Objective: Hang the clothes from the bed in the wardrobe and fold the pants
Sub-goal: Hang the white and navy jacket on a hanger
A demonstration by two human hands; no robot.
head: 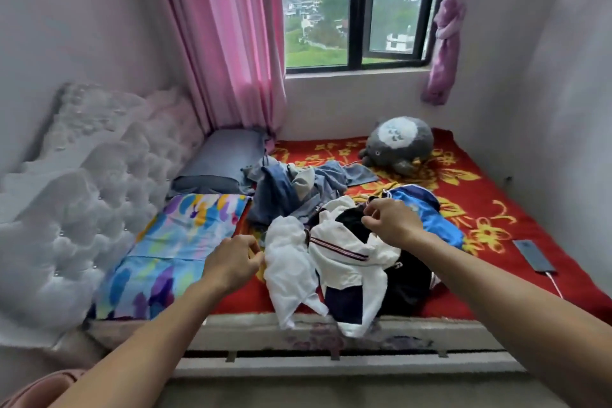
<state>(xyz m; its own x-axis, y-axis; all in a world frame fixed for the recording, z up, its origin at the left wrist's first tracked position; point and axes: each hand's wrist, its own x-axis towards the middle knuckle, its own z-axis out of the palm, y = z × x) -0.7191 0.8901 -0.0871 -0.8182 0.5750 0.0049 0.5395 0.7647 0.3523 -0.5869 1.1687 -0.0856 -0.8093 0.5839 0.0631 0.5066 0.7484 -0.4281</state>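
Two hands work the white garment (341,262) lying atop the clothes heap (298,189) at the front of the bed (480,209), left hand (231,263) pinching its left hem and right hand (392,223) pinching its upper edge; pickup for hanging appears begun, next requiring a lift clear of neighbouring clothes.

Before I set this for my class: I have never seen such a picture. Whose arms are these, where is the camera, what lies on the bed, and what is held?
There is no machine here. A person wears one camera on the head, looking forward and down, so the two bare arms are their own. The left hand and the right hand each seem to pinch a white top, which lies in a heap at the near edge of the bed. Behind it lie denim clothes and a blue garment. Also on the bed are a plush toy, a grey pillow, a patterned pillow and a phone.
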